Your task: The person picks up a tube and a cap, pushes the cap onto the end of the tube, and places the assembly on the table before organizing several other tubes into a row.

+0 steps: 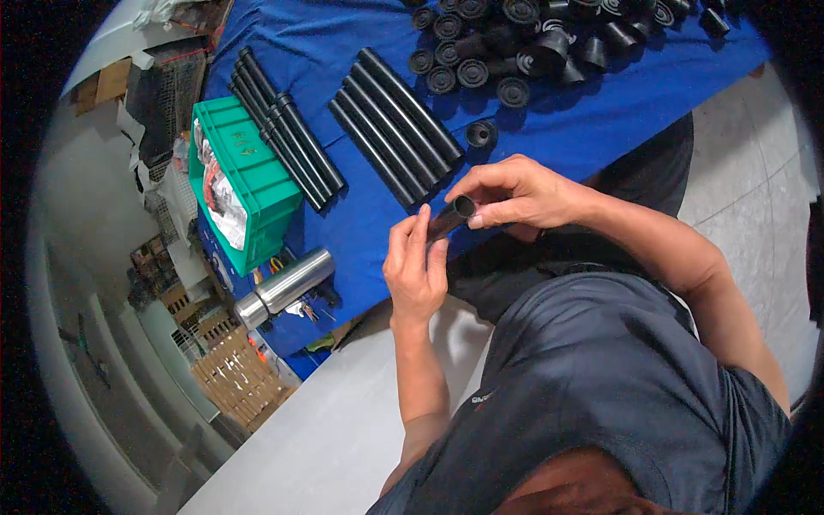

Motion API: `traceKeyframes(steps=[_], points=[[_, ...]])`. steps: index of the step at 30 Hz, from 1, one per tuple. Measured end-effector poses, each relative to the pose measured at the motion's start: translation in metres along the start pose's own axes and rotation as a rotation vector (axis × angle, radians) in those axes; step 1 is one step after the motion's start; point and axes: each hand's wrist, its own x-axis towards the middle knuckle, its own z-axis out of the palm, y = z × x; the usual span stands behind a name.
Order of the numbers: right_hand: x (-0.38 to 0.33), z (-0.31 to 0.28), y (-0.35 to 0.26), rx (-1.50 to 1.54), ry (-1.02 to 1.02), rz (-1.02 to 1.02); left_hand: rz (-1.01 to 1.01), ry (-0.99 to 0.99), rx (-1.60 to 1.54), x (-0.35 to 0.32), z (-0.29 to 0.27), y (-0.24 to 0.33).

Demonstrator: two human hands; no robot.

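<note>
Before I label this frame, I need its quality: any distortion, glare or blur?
Head view: fisheye bends the blue table edges, black corners surround the image; glare streaks the steel flask; both hands and the black tube are sharp; the left-edge clutter is soft.

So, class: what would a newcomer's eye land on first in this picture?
Both hands meet at the centre on a short black tube, the left hand cradling it, the right hand pinching its open end. Behind, on the blue cloth, lie rows of black tubes and a heap of black caps.

A green crate (249, 172) at the blue table's left edge holds crumpled clear plastic bags (221, 202).
</note>
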Motion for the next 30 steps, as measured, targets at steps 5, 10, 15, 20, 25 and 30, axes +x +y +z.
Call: traceKeyframes(steps=[5,10,15,20,25,30], points=[[0.001,0.002,-0.009,0.032,0.021,0.041,0.152,0.065,0.082,0.000,0.005,-0.009],[-0.003,-0.001,-0.011,-0.082,0.054,0.113,0.171,0.314,-0.294,-0.027,0.023,0.002],[-0.002,0.006,-0.006,-0.089,0.058,0.086,-0.718,-0.046,-1.827,-0.039,0.055,-0.004],[-0.008,0.004,-0.009,-0.330,-0.044,-0.007,-0.574,0.012,-2.171,-0.040,0.065,-0.025],[-0.010,-0.005,-0.008,-1.043,0.515,-0.133,-0.224,0.266,-1.595,-0.019,0.058,-0.036],[-0.001,-0.016,0.000,-1.155,0.459,-0.013,-0.179,0.276,-1.842,-0.013,0.067,-0.052]])
